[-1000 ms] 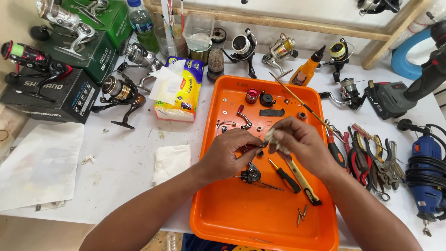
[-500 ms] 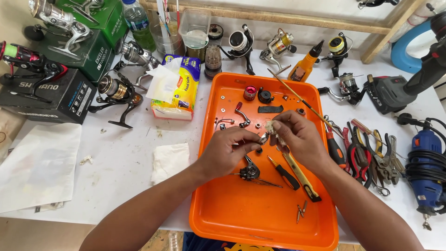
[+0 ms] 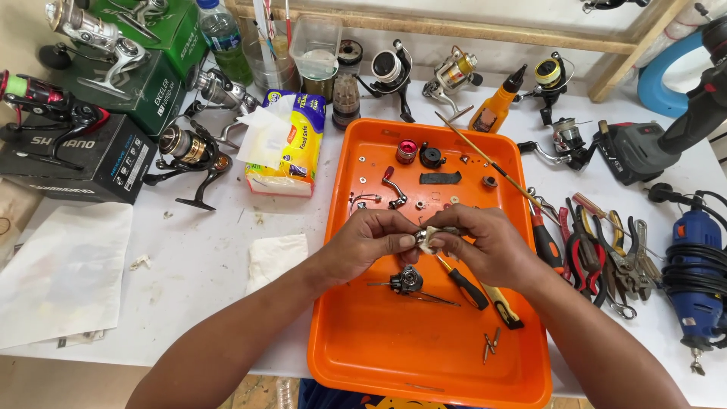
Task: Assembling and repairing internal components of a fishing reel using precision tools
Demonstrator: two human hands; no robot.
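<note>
Over the orange tray (image 3: 424,356), my left hand (image 3: 369,241) and my right hand (image 3: 481,244) meet around one small metal reel part wrapped in a bit of white tissue (image 3: 428,238). Fingers of both hands pinch it, so most of it is hidden. Just below the hands lies a dark reel body piece (image 3: 407,280) with a thin shaft. A black-handled screwdriver (image 3: 463,282) and a yellow-handled tool (image 3: 501,304) rest on the tray under my right hand. Small screws (image 3: 491,345), a red knob (image 3: 407,151) and a handle arm (image 3: 392,188) lie loose on the tray.
Pliers and cutters (image 3: 598,246) are piled right of the tray, beside a blue rotary tool (image 3: 693,261). Several fishing reels (image 3: 390,70) line the back edge with an orange oil bottle (image 3: 496,110). A tissue pack (image 3: 286,144), reel boxes (image 3: 83,163) and paper sheets (image 3: 64,276) sit left.
Both hands stay together over the tray's middle, turning the wrapped part slightly between the fingers. The view has shifted a little; nothing on the table has moved.
</note>
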